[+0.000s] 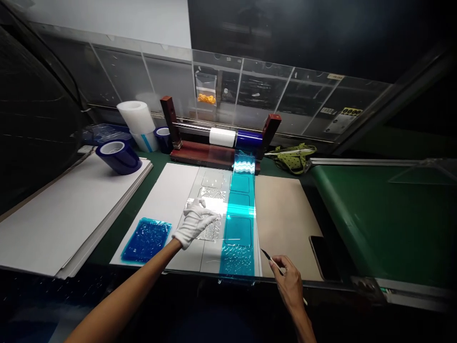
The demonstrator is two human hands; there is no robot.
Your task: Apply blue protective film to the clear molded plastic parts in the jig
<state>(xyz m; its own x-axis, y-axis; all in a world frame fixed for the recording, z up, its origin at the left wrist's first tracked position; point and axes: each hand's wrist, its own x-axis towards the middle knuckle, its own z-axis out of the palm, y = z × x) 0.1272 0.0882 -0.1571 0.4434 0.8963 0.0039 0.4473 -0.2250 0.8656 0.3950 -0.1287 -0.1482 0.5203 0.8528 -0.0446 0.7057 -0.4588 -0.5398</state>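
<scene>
The left hand, in a white glove, is above the clear film, which lies on a white sheet. Its fingers point to the right, toward the blue film; because the glare is strong, I cannot tell if they pinch the clear film or only touch it. The right hand is bare, and its fingers are narrow, closed around a thin tool with a dark pointed tip. This tip is just beside the right edge of the blue film, near its lower end.

The blue film lies as a long strip beside the clear film and reaches up to a blue roll on a wooden stand. A white roll is on the same bar. Rectangles with rounded corners show on both films. To the left of the gloved hand, shiny blue pieces lie on the white sheet. At the right, a brown board is next to the blue film, and a phone lies at the board's right edge.
</scene>
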